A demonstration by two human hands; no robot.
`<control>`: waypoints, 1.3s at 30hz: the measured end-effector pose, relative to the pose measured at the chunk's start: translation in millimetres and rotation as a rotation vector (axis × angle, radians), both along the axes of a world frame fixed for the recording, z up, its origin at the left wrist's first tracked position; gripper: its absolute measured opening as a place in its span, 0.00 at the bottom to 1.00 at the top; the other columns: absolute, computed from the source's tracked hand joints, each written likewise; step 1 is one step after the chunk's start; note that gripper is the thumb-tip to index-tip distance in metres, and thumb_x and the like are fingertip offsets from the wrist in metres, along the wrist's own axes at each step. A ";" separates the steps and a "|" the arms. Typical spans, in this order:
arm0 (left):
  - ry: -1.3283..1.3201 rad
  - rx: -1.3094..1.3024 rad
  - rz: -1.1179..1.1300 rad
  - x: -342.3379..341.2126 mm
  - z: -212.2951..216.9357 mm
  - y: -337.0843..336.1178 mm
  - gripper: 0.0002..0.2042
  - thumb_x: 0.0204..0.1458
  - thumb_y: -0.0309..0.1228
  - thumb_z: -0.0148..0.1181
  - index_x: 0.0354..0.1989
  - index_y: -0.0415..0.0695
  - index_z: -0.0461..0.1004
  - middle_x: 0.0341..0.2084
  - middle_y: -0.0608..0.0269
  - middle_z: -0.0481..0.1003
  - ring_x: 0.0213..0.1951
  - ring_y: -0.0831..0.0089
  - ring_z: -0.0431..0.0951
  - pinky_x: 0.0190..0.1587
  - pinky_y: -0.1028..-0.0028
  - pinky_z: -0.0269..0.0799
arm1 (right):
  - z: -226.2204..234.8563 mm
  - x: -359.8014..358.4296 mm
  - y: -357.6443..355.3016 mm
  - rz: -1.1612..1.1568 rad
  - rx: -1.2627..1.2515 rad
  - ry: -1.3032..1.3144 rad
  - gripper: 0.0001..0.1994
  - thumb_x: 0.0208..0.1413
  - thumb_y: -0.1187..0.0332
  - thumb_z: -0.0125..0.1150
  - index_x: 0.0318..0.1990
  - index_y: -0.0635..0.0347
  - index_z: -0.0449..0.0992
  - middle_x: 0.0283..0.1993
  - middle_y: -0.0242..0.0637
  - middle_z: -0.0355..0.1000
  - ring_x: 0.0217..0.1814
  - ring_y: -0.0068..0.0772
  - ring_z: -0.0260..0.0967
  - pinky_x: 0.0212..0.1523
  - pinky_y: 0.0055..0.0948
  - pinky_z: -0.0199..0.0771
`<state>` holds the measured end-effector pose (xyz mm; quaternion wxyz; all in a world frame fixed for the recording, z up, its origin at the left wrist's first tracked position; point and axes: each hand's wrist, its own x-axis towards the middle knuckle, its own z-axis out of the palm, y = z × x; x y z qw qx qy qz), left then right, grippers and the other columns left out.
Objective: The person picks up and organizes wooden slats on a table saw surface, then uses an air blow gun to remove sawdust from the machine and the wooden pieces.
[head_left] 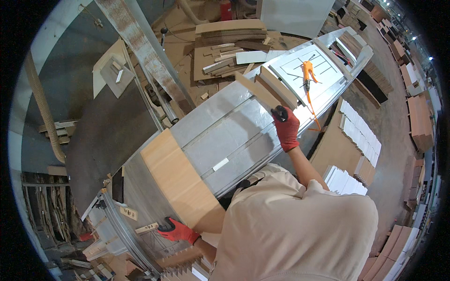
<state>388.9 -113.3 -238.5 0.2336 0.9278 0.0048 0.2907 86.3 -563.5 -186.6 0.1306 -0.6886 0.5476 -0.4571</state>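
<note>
My right hand, in a red glove with dark fingertips, is closed around the near end of a narrow brown board strip. The strip slants up and left over the grey metal sliding table. Low on the left, my left hand, gloved alike, has its fingertips at the right end of a small marked wooden block, seemingly pinching it. A similar marked block lies just beyond. A wide light wood panel lies between my hands, its near end beside my body.
An orange air blow gun with a coiled hose lies on the white panel at the table's far end. Brown boards stand beside it. Offcuts are piled behind. White-edged panels are stacked at right. A metal beam rises far left.
</note>
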 end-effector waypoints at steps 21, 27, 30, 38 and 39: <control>0.022 0.107 -0.007 -6.1 2.6 -0.7 0.33 0.49 0.46 0.68 0.59 0.38 0.66 0.56 0.44 0.68 0.56 0.45 0.68 0.56 0.51 0.65 | -36.9 -27.6 -4.7 -0.376 0.093 0.383 0.21 0.45 0.56 0.72 0.46 0.48 0.77 0.46 0.37 0.73 0.45 0.43 0.74 0.39 0.41 0.76; 0.076 0.066 0.031 -7.3 2.4 2.6 0.33 0.50 0.45 0.68 0.60 0.37 0.66 0.58 0.43 0.68 0.57 0.45 0.68 0.57 0.51 0.64 | -15.7 -15.3 0.5 -0.350 0.057 0.391 0.29 0.41 0.53 0.74 0.53 0.49 0.74 0.54 0.43 0.68 0.55 0.49 0.66 0.52 0.48 0.68; 0.070 0.118 0.053 -3.5 -3.6 3.6 0.33 0.50 0.45 0.67 0.59 0.37 0.66 0.58 0.44 0.68 0.58 0.46 0.67 0.58 0.51 0.64 | 5.6 -0.9 -4.3 -0.269 -0.131 0.455 0.37 0.37 0.49 0.75 0.59 0.47 0.71 0.64 0.45 0.58 0.69 0.55 0.50 0.68 0.60 0.44; 0.055 0.091 0.027 0.7 -14.0 15.2 0.39 0.48 0.48 0.68 0.64 0.39 0.61 0.60 0.43 0.66 0.59 0.45 0.67 0.60 0.51 0.63 | 58.2 29.1 -110.6 -0.045 0.489 0.706 0.65 0.27 0.42 0.79 0.75 0.43 0.43 0.61 0.53 0.64 0.61 0.57 0.64 0.61 0.62 0.56; 0.052 0.076 0.021 -0.3 -11.7 12.3 0.39 0.48 0.47 0.69 0.64 0.39 0.61 0.60 0.43 0.66 0.59 0.44 0.67 0.60 0.51 0.63 | 50.7 26.5 -124.6 -0.007 0.596 0.698 0.66 0.27 0.42 0.79 0.75 0.44 0.42 0.59 0.52 0.68 0.58 0.56 0.68 0.59 0.61 0.61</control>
